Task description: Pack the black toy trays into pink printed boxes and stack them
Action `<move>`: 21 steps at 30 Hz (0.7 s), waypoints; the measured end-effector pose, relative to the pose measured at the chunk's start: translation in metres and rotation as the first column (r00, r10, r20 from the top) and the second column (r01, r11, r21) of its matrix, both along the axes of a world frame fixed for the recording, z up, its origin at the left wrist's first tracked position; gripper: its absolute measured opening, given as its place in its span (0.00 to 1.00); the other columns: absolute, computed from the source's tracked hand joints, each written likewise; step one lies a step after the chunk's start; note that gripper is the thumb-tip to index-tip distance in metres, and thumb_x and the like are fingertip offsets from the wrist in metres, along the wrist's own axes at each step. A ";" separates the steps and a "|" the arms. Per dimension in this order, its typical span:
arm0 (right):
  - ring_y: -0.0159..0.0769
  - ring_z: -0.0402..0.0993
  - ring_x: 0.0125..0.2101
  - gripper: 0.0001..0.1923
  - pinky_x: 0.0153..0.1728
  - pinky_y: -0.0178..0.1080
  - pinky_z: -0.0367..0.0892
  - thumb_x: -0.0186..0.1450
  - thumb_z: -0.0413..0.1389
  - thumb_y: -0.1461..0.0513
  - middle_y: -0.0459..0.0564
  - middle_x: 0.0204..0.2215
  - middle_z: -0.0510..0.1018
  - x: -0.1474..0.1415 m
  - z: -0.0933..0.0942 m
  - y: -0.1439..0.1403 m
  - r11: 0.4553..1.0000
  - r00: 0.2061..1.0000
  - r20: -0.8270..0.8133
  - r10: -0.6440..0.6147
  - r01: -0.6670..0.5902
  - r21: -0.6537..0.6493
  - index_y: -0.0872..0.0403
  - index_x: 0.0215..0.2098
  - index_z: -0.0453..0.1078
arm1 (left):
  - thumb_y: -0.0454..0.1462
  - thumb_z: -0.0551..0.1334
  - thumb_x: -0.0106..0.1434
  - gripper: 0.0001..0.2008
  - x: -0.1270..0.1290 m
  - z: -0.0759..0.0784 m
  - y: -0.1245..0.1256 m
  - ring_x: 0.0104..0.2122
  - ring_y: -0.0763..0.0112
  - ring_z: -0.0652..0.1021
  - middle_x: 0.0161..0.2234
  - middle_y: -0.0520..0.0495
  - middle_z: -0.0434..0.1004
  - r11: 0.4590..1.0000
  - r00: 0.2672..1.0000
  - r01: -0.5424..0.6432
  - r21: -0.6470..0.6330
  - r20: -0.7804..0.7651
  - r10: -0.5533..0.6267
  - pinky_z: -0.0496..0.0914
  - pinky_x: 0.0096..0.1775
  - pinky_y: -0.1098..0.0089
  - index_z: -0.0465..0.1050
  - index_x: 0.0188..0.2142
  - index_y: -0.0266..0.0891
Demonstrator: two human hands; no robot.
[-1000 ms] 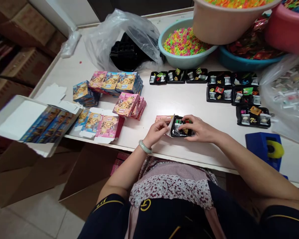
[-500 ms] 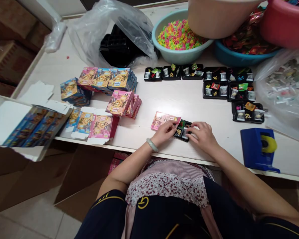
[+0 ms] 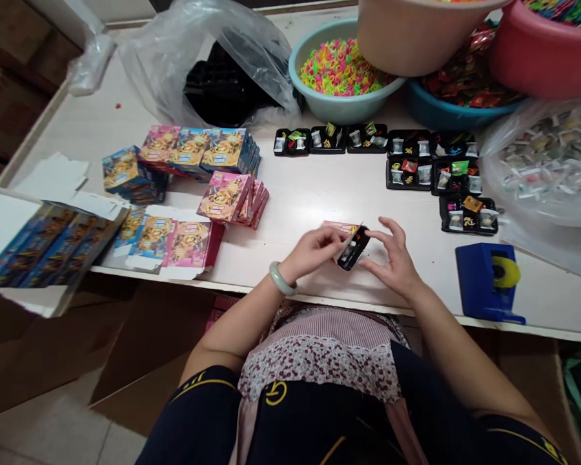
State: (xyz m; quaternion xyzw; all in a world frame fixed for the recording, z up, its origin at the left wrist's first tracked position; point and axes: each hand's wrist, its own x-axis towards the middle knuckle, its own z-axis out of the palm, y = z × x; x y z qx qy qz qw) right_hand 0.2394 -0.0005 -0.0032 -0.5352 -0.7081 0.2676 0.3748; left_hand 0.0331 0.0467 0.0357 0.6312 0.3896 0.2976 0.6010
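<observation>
My left hand [image 3: 314,253], with a bracelet at the wrist, is closed over the near side of a pink printed box [image 3: 339,226]. Its fingers pinch near a thin raised edge, and they hide most of the box. Just right of them a small black compartment tray [image 3: 352,249] is tilted up on its side, with small items partly visible inside. My right hand [image 3: 392,259] spans the tray's right side. The index finger is at its upper corner and the thumb near its lower end, with the other fingers spread.
Filled black trays [image 3: 409,174] stand in rows at the back right. Pink and blue boxes [image 3: 225,194] are stacked leftward, beside an open carton [image 3: 53,258]. A blue tape dispenser [image 3: 484,284] sits right. Behind are basins [image 3: 314,97] and a plastic bag of black trays [image 3: 223,90].
The tray has gone from lying flat to tilted up on its side. My right hand has drawn its fingers out of the compartments and spread them around the tray's edge. The view has shifted slightly.
</observation>
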 end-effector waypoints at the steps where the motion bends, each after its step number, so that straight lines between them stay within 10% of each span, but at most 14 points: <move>1: 0.49 0.62 0.57 0.19 0.53 0.53 0.65 0.62 0.58 0.53 0.54 0.54 0.67 0.003 0.009 0.003 0.997 0.997 0.012 0.073 -0.073 0.010 0.45 0.51 0.66 | 0.41 0.61 0.61 0.10 -0.006 0.008 0.004 0.34 0.72 0.75 0.39 0.45 0.77 0.999 0.999 -0.031 -0.029 0.022 0.031 0.71 0.37 0.67 0.67 0.28 0.36; 4: 0.43 0.71 0.46 0.16 0.46 0.48 0.70 0.66 0.53 0.55 0.51 0.47 0.72 0.002 0.023 0.012 0.988 0.988 -0.003 0.155 -0.155 -0.028 0.44 0.53 0.64 | 0.45 0.61 0.63 0.13 -0.021 0.010 0.007 0.33 0.71 0.74 0.33 0.47 0.74 0.988 0.986 -0.142 -0.061 0.079 0.147 0.71 0.38 0.68 0.69 0.32 0.37; 12: 0.42 0.74 0.40 0.14 0.39 0.45 0.73 0.68 0.50 0.55 0.53 0.42 0.74 -0.011 -0.006 -0.012 0.992 0.998 0.011 0.060 -0.058 -0.108 0.48 0.48 0.71 | 0.44 0.64 0.61 0.29 -0.020 -0.062 -0.053 0.42 0.69 0.75 0.43 0.45 0.71 0.939 0.936 -0.344 -0.016 0.068 0.344 0.73 0.43 0.68 0.55 0.58 0.43; 21: 0.41 0.73 0.43 0.11 0.36 0.40 0.72 0.65 0.54 0.53 0.51 0.39 0.76 -0.008 -0.016 -0.027 0.956 0.937 -0.293 -0.191 0.111 -0.271 0.50 0.35 0.73 | 0.42 0.58 0.66 0.11 -0.011 -0.042 -0.045 0.40 0.69 0.74 0.36 0.45 0.74 0.922 0.949 -0.296 0.249 -0.037 0.314 0.70 0.44 0.67 0.74 0.33 0.37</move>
